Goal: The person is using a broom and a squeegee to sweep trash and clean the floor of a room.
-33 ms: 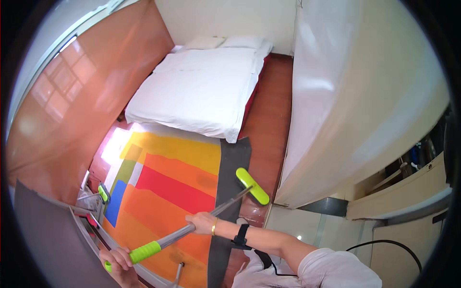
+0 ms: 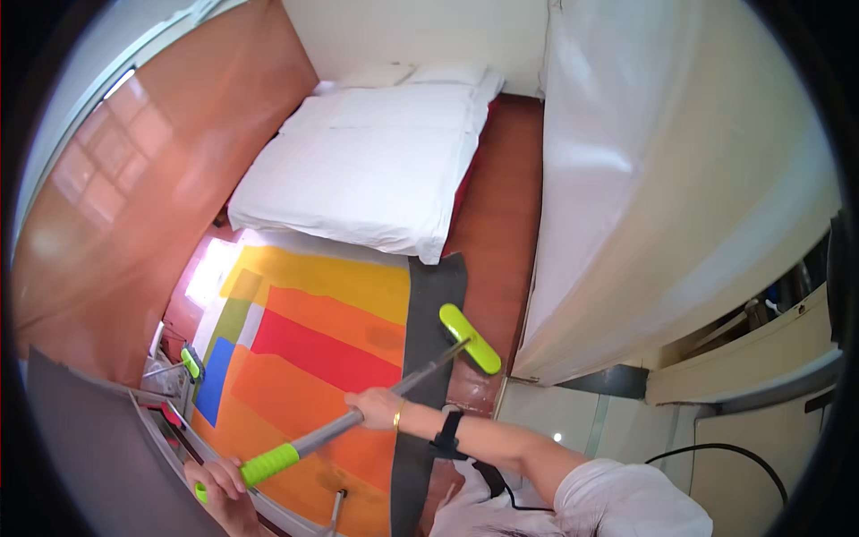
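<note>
**2-point grip, long reach past the rug (image 2: 313, 352)**

Biggest first: R of the rug we've a white hanging sheet (image 2: 626, 161); at the rug's far end, a white-covered bed (image 2: 358, 152). The rug lies flat, multicolour w/ a dark-grey border (image 2: 434, 291) on its R, prob. put there as the bed's foot mat.

The long-handled floor tool (image 2: 327, 434) runs diagonally over the rug, near-L to just past its R side. Its lime head (image 2: 476, 345) sits slanted, partly over the grey border, partly over red-brown floor (image 2: 501, 197); floor contact we can't tell. Another lime-headed tool (image 2: 191, 362) is just beside the rug's L edge, prob. parked out of the way.

L hand (image 2: 219, 483) is wrapped round the lime grip (image 2: 271, 464) near the pole's butt end, over the rug's near-L; R hand (image 2: 376, 409) is closed round the metal part farther up, toward the rug's R. We'd guess the wide spacing is for control: L anchors the end, R bears weight & steers.
</note>
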Action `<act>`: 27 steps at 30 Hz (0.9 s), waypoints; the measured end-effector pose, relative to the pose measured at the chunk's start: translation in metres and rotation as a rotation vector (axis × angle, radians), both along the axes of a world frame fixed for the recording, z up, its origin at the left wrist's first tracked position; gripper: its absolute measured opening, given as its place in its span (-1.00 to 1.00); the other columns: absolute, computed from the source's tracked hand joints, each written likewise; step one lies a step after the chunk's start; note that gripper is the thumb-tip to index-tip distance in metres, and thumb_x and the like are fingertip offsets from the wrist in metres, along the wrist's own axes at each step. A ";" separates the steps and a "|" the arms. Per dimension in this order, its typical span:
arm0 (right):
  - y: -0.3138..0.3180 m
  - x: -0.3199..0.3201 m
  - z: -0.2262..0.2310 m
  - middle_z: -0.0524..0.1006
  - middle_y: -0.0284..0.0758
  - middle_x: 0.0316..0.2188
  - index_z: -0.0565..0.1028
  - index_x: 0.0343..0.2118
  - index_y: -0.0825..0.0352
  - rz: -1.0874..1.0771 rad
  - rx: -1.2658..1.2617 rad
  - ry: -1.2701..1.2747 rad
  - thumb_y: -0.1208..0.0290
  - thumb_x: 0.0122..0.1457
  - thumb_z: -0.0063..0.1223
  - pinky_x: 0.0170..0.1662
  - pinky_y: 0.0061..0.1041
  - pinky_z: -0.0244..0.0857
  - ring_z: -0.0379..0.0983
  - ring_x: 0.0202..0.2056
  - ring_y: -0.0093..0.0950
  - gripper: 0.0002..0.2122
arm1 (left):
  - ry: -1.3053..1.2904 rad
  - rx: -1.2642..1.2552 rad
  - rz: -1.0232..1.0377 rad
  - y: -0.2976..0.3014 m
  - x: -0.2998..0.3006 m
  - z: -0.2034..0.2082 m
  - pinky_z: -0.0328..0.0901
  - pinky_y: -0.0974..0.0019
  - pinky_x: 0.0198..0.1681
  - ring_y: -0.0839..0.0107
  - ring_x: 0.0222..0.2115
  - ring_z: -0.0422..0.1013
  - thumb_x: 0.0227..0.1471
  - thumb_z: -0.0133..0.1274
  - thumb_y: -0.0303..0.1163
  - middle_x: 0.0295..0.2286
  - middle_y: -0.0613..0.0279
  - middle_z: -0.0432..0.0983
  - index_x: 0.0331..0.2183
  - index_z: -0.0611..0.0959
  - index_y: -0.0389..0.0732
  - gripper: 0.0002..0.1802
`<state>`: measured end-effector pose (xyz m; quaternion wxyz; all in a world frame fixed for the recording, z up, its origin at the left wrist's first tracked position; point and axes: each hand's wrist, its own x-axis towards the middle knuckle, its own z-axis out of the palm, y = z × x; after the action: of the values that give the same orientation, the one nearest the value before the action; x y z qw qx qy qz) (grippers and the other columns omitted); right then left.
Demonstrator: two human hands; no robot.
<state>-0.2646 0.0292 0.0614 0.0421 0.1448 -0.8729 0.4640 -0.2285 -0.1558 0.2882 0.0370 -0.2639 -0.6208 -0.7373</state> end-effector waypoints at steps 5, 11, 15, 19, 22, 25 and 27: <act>0.049 -0.100 0.004 0.37 -0.17 -0.73 0.28 -0.59 0.31 -0.139 0.025 0.032 0.42 -0.17 -0.08 -0.54 -0.26 0.18 0.34 -0.58 -0.18 -0.89 | -0.079 0.007 -0.048 0.032 -0.117 -0.003 0.12 0.40 -0.25 0.61 -0.69 0.07 -0.08 -0.06 -0.26 -0.79 0.44 0.02 -0.60 0.15 -0.09 -0.69; 0.115 -0.172 0.006 0.37 -0.18 -0.72 0.29 -0.58 0.29 -0.328 0.084 0.025 0.43 -0.19 -0.09 -0.54 -0.25 0.17 0.33 -0.59 -0.17 -0.90 | -0.078 -0.024 -0.205 0.087 -0.217 -0.011 0.15 0.39 -0.22 0.62 -0.66 0.09 -0.12 -0.04 -0.32 -0.77 0.46 0.02 -0.48 0.20 -0.13 -0.74; 0.157 -0.218 -0.004 0.38 -0.12 -0.68 0.30 -0.55 0.30 -0.401 0.096 -0.056 0.40 -0.17 -0.09 -0.50 -0.22 0.19 0.34 -0.55 -0.13 -0.88 | -0.104 -0.074 -0.231 0.122 -0.286 -0.025 0.11 0.38 -0.25 0.61 -0.67 0.09 -0.13 -0.05 -0.29 -0.77 0.44 0.04 -0.50 0.21 -0.14 -0.75; 0.195 -0.264 -0.051 0.38 -0.14 -0.66 0.31 -0.56 0.29 -0.530 0.074 -0.123 0.44 -0.17 -0.12 -0.47 -0.22 0.16 0.32 -0.52 -0.15 -0.92 | -0.061 -0.251 -0.273 0.173 -0.355 -0.065 0.12 0.34 -0.25 0.52 -0.63 0.16 -0.12 -0.07 -0.30 -0.75 0.38 0.13 -0.52 0.27 -0.17 -0.79; 0.226 -0.295 -0.095 0.39 -0.15 -0.61 0.33 -0.56 0.30 -0.705 0.058 -0.188 0.42 -0.18 -0.11 -0.42 -0.23 0.17 0.33 -0.47 -0.16 -0.91 | 0.064 -0.363 -0.348 0.232 -0.401 -0.105 0.19 0.31 -0.32 0.43 -0.58 0.27 -0.10 -0.13 -0.45 -0.70 0.24 0.27 -0.46 0.32 -0.25 -0.90; 0.239 -0.330 -0.117 0.41 -0.17 -0.56 0.36 -0.59 0.32 -0.967 -0.009 -0.189 0.41 -0.22 -0.08 -0.34 -0.26 0.17 0.32 -0.41 -0.19 -0.89 | 0.042 -0.322 -0.358 0.271 -0.441 -0.118 0.20 0.37 -0.35 0.44 -0.58 0.27 -0.08 -0.17 -0.50 -0.67 0.23 0.27 -0.44 0.33 -0.28 -0.92; 0.244 -0.350 -0.120 0.40 -0.17 -0.57 0.35 -0.62 0.33 -1.040 -0.034 -0.178 0.44 -0.25 -0.06 -0.33 -0.27 0.17 0.31 -0.40 -0.18 -0.90 | 0.258 -0.417 -0.224 0.287 -0.467 -0.111 0.19 0.42 -0.38 0.47 -0.57 0.24 -0.05 -0.21 -0.50 -0.63 0.24 0.26 -0.40 0.33 -0.30 -0.90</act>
<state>-0.6149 0.2733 -0.0584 0.1948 -0.3480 -0.8222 0.4062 -0.6958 0.1317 0.1772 -0.0210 -0.4246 -0.7164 -0.5532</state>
